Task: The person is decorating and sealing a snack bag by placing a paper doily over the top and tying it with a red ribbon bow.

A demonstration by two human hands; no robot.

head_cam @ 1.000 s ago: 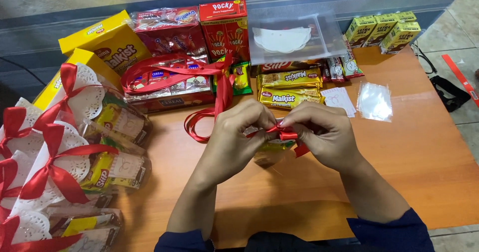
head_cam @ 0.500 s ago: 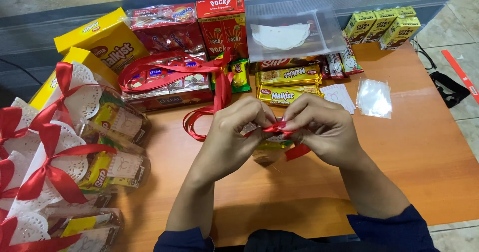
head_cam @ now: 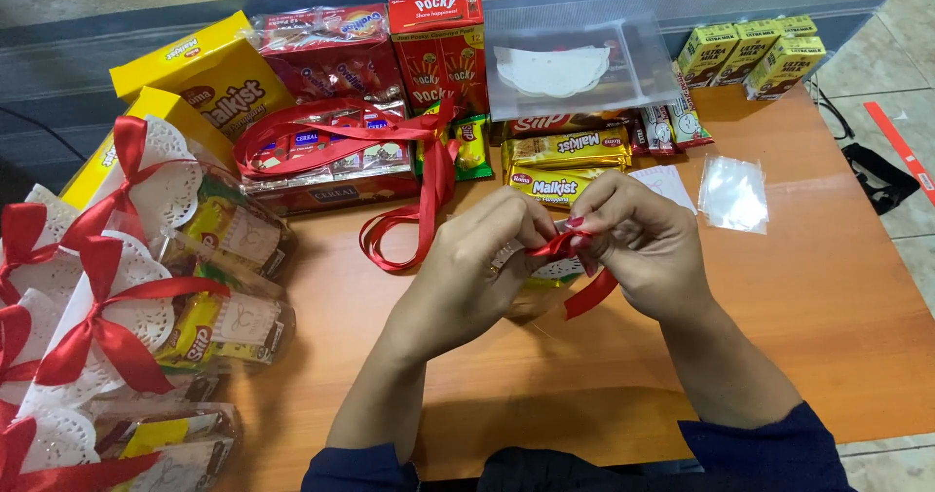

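Note:
My left hand (head_cam: 477, 263) and my right hand (head_cam: 648, 244) meet over the middle of the wooden table (head_cam: 818, 297). Both pinch a short red ribbon (head_cam: 570, 258) between their fingertips. The ribbon wraps the top of a clear snack bag (head_cam: 536, 292) with a white lace doily, which stands under my hands and is mostly hidden by them. One ribbon end hangs down below my right hand.
Finished bags with red bows (head_cam: 117, 297) lie along the left edge. Snack boxes and packets (head_cam: 341, 73) line the back, with a loose red ribbon coil (head_cam: 409, 190). A clear box of doilies (head_cam: 575, 63), small drink cartons (head_cam: 750, 54) and an empty clear bag (head_cam: 732, 192) sit to the right.
My hands stay at the same spot; the fingers have shifted slightly on the ribbon. The view has tilted a little.

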